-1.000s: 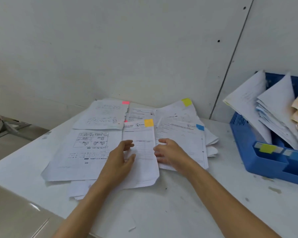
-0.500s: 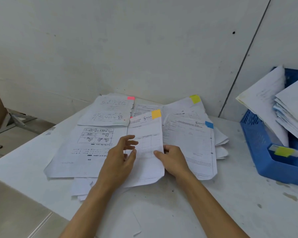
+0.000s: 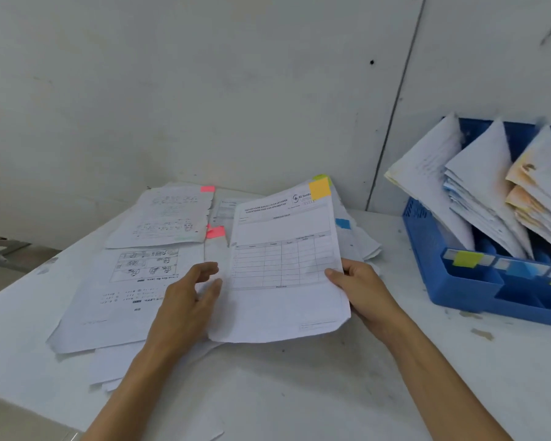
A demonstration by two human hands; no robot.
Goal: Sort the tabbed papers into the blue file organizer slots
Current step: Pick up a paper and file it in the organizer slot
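A printed form with an orange tab (image 3: 283, 265) is lifted off the paper pile, its top tilted away toward the wall. My right hand (image 3: 360, 284) pinches its right edge. Beside the sheet's left edge, my left hand (image 3: 191, 297) has relaxed, slightly curled fingers and holds nothing. Below lie more tabbed papers: one with a pink tab (image 3: 169, 214), another pink tab (image 3: 215, 232) and a blue tab (image 3: 342, 223) peeking out. The blue file organizer (image 3: 458, 281) stands at the right, its slots marked with yellow, blue and orange labels.
Folded stacks of paper (image 3: 477, 192) lean out of the organizer's slots. A large sheet with drawings (image 3: 124, 294) lies at the pile's left. The white table (image 3: 299, 393) meets a white wall behind. Floor and a metal frame (image 3: 0, 249) show at the far left.
My right hand has lifted the orange-tabbed form off the pile and swung it right. My left hand has come off the sheet. The view turned toward the organizer.
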